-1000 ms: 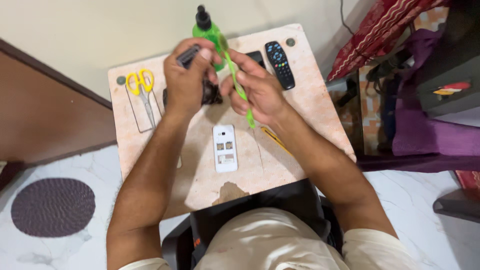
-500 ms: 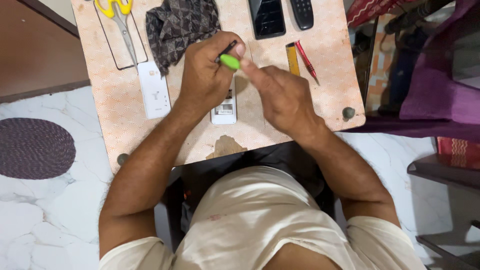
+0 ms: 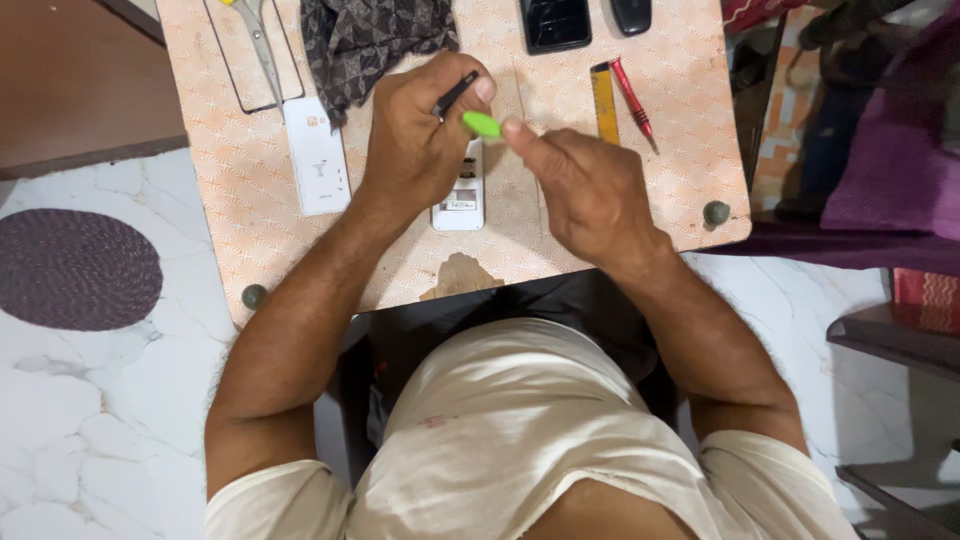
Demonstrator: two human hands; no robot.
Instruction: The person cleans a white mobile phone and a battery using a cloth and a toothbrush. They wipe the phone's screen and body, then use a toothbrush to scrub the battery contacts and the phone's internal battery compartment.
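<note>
My left hand (image 3: pixel 418 140) grips a thin black tool (image 3: pixel 455 94) between thumb and fingers, over the small table (image 3: pixel 640 200). My right hand (image 3: pixel 580 180) pinches a small bright green piece (image 3: pixel 482 124) at its fingertips; the black tool's tip is close to it. Under both hands lies a small white device (image 3: pixel 462 198), face up and partly hidden by my left hand. To the left lies a white rectangular cover (image 3: pixel 317 155).
A dark patterned cloth (image 3: pixel 370 40) lies at the table's far side, scissors (image 3: pixel 262 50) to its left. A black phone (image 3: pixel 556 22), a yellow ruler (image 3: pixel 603 100) and a red screwdriver (image 3: pixel 632 98) lie on the right. A dark round mat (image 3: pixel 75 268) lies on the marble floor.
The view has tilted down and nearer. A second ago my hands held a green bottle up; now only a small green piece is at my right fingertips, and both hands have shifted slightly right.
</note>
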